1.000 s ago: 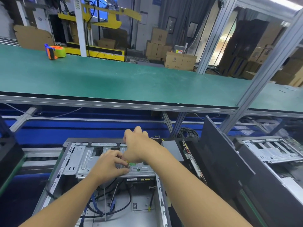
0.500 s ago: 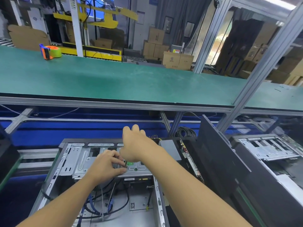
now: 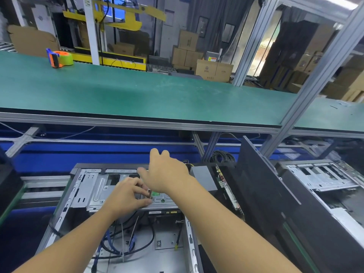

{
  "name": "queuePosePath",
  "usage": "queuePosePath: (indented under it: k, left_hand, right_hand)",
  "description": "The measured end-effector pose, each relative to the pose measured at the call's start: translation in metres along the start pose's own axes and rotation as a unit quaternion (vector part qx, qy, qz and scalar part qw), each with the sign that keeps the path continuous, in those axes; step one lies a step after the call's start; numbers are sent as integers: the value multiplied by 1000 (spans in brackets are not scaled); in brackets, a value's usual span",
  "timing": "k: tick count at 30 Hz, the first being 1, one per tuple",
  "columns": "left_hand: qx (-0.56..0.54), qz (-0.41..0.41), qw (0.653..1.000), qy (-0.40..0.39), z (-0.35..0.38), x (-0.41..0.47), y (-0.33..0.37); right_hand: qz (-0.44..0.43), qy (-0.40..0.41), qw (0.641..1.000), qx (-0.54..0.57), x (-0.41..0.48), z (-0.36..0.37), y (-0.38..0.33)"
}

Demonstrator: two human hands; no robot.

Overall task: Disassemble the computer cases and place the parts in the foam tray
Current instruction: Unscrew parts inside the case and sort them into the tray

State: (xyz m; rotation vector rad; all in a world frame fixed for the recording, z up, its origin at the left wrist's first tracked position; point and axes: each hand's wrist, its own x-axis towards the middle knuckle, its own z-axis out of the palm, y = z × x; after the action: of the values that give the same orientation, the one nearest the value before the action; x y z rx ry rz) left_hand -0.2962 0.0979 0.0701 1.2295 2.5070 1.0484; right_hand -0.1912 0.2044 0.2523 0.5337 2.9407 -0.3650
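Grey steel cage (image 3: 98,190) spans the far end of the open case (image 3: 169,259). Mid-case, my left hand (image 3: 128,197) pinches a small brown tab (image 3: 149,193) on that cage. My right hand (image 3: 165,174) reaches toward the case's far wall, fingers loosely spread, gripping nothing. Cables (image 3: 118,247) lie on the case floor.

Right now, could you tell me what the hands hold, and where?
The left hand pinches a small tab on the drive cage; whether the right hand holds anything cannot be told.
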Motion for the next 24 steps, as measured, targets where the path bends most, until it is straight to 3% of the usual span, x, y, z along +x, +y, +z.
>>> queuePosePath:
  k: [5,11,18,24]
  left_hand:
    - [3,-5,1000,0,2,1,-2]
    - [18,7,1000,5,0,-1,0]
    - [5,3,1000,-2,-1,-1,0]
    - [6,0,1000,3,0,-1,1]
  right_hand:
    - [-5,12,1000,24,1,0,-1]
    - [-7,-78,996,42,1,-9,-3]
    - [13,13,1000,13,2,0,-1]
    - [-19,-66,997,44,1,-8,-2]
